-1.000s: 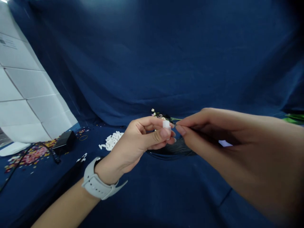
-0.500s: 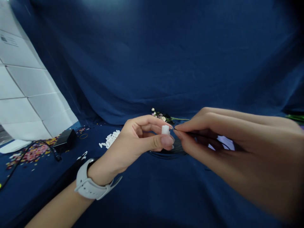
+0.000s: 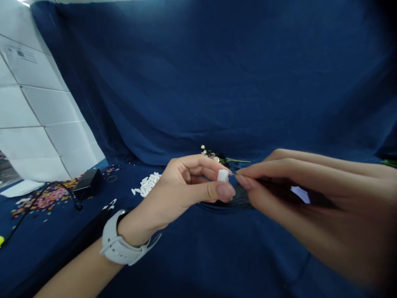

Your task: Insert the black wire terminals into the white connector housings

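Between the thumb and fingers of my left hand (image 3: 182, 192) is a small white ribbed plastic piece (image 3: 223, 175), held upright. A pale watch strap (image 3: 120, 244) circles the left wrist. My right hand (image 3: 322, 231) is closed in a pinch just to the right of the white piece. Its fingertips hold something thin and dark, like a wire or thread, with its tip pointing at the white piece. Whether the tip touches it, I cannot tell. A lilac patch (image 3: 300, 194) shows behind the right fingers. Below the fingertips lie thin black strands (image 3: 240, 200).
On the blue cloth (image 3: 186, 256) lies a pile of white pieces (image 3: 148, 184). Artificial flowers (image 3: 214, 157) lie behind my hands. At left are scattered coloured bits (image 3: 52, 196), a black box (image 3: 88, 184) with a cable, a thin yellow ring (image 3: 111, 179) and a white panel (image 3: 46, 107).
The whole view has shifted a little, so both hands and the background sit slightly lower and farther right. The right fingertips are slightly farther from the white piece. Both grips stay the same.
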A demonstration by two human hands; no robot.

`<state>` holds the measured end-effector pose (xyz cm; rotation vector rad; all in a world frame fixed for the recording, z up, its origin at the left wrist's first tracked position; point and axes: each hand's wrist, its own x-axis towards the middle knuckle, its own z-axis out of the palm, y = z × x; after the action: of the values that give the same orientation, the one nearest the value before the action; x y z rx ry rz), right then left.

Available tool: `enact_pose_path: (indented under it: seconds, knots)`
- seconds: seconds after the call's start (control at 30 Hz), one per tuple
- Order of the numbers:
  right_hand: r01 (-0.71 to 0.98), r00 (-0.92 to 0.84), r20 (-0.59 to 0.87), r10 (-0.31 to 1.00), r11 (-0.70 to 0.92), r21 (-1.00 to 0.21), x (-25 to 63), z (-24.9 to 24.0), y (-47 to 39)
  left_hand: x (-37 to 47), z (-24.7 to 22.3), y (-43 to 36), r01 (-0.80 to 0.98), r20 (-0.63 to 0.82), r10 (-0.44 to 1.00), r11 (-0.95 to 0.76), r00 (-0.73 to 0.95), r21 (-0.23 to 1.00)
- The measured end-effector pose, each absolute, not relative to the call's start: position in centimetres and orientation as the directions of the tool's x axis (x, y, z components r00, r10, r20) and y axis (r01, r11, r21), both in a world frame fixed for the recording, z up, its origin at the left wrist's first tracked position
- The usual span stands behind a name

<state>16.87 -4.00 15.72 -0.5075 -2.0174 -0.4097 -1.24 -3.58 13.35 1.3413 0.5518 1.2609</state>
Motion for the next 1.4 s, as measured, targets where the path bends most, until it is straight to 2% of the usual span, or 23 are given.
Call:
enact_pose_path:
  seconds: [0.3,0.7,1.0,1.2,1.4]
  knots:
    - [0.523,-0.448,0.869,0.211,0.85,0.063,16.7,15.6,-4.1,-1.5,13.4,-3.7,-0.33,0.402,0.852,-0.294,0.334,0.897]
    - [0.549,-0.467,0.841,0.273,0.835,0.034,16.6,15.6,-4.3,-1.1,13.5,-3.8,-0.31,0.391,0.88,-0.304,0.272,0.901]
    - [0.563,-0.448,0.846,0.289,0.827,0.016,16.7,15.3,-4.1,-1.0,13.0,-3.6,-0.271,0.448,0.861,-0.383,0.242,0.883]
    - [0.553,-0.454,0.813,0.365,0.831,-0.065,16.3,15.2,-3.8,-0.2,12.5,-4.3,-0.117,0.566,0.822,-0.558,0.063,0.822]
    - [0.516,-0.386,0.788,0.48,0.82,-0.247,15.9,14.7,-3.6,0.0,12.0,-4.5,0.122,0.66,0.75,-0.652,-0.044,0.748]
